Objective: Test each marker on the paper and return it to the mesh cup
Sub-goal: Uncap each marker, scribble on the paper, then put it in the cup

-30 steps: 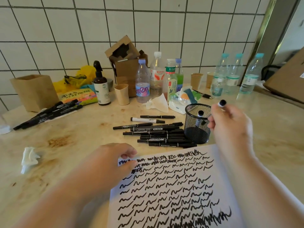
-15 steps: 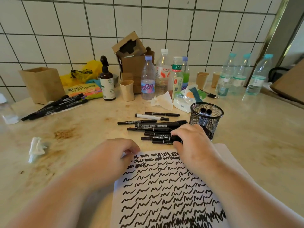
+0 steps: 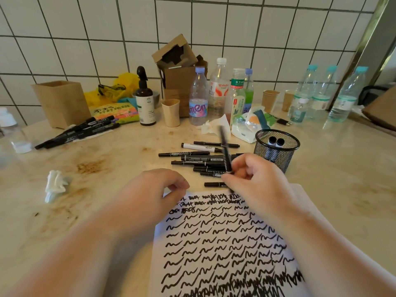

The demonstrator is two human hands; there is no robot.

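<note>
The right hand's fingers [image 3: 240,171] are curled round a black marker [image 3: 225,151], pinching its lower part so that the barrel stands nearly upright, tilted a little to the left, its upper end blurred. That right hand [image 3: 257,181] hovers above the top edge of the paper [image 3: 227,243], its forearm running down to the lower right corner of the view. The left hand [image 3: 154,189] sits at the paper's top left corner, knuckles up, with its fingers [image 3: 182,183] bent loosely inward and thumb and forefinger close together; whether they pinch the sheet's corner or only rest there I cannot tell. Its forearm runs to the lower left.

The paper lies flat on the counter [image 3: 107,163], covered with rows of black squiggles. Just beyond the hands lies a pile of markers [image 3: 199,161], mostly side by side, one with a white barrel among them. To the right of the pile and just beside the right hand stands the mesh cup [image 3: 276,148], upright, with two markers [image 3: 276,142] standing in it, ends up. Further left, well apart, another group of black markers [image 3: 79,131] lies near a brown box [image 3: 61,102]. A crumpled tissue [image 3: 55,185] lies on the left. Bottles [image 3: 218,91] stand along the tiled wall.
</note>
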